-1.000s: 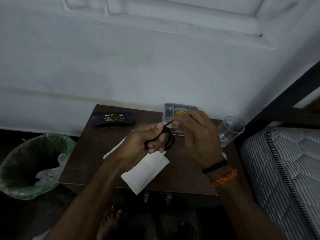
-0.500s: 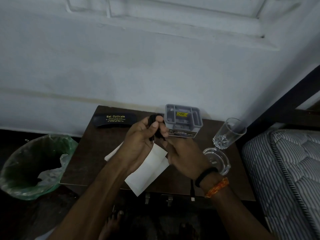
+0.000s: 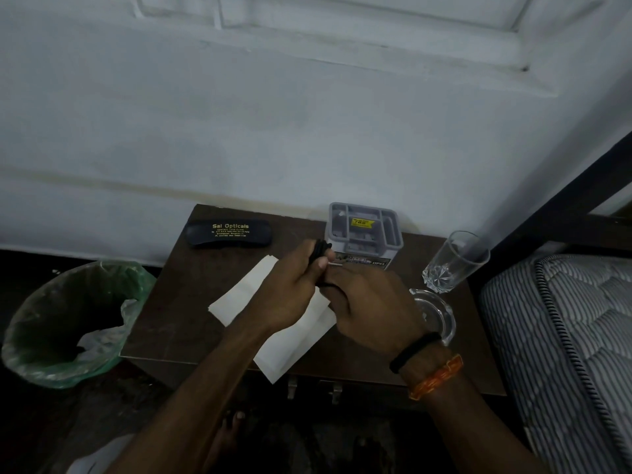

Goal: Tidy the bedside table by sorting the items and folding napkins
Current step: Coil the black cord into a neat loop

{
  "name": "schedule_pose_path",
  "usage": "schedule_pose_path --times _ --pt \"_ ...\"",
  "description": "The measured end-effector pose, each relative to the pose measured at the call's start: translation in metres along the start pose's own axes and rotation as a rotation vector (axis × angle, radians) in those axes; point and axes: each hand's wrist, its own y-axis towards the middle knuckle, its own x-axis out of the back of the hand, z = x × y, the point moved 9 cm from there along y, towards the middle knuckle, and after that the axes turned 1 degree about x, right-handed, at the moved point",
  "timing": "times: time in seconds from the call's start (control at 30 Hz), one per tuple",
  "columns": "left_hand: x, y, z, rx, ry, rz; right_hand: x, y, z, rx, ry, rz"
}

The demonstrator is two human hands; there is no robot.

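The black cord (image 3: 319, 252), pinched coiled by left hand (image 3: 290, 295) with right hand (image 3: 372, 309) gripping its tail, wants tight loops, then dropping in the grey organiser (image 3: 364, 230) at one o'clock.

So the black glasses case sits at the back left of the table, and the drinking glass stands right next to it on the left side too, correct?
Not quite. The glasses case is at the back left of the table, but the glass stands on the right side, beyond the grey organiser, near the bed. The head view shows it.
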Motion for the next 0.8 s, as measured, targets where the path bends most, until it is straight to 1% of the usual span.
schedule_pose_path --times 0.1,0.23,0.37,0.43,0.5,0.6,0.7,0.77,0.8 --pt "-0.002 -0.001 0.000 -0.001 0.008 0.041 0.006 0.001 0.006 0.043 0.005 -0.019" --pt "-0.002 -0.002 0.010 0.090 -0.066 0.053 0.015 0.000 0.013 0.085 0.005 -0.077" --pt "-0.001 -0.003 0.007 0.133 -0.076 0.056 0.026 0.000 0.016 0.143 0.030 -0.153" --pt "-0.004 -0.008 0.012 0.174 -0.137 0.044 0.029 0.001 0.015 0.122 0.088 -0.175" --pt "-0.003 -0.011 0.014 0.218 -0.134 0.023 0.028 0.003 0.012 0.090 0.137 -0.170" --pt "-0.009 -0.010 0.003 0.182 -0.114 0.069 0.022 0.003 0.007 0.046 0.185 -0.147" --pt "-0.008 -0.007 0.008 0.207 -0.041 0.072 0.014 0.003 -0.005 -0.050 0.230 -0.125" --pt "-0.013 -0.007 0.015 0.284 0.025 0.123 0.006 0.003 -0.009 -0.097 0.268 -0.083" --pt "-0.012 -0.007 0.016 0.288 0.062 0.130 0.004 0.003 -0.010 -0.109 0.278 -0.069"
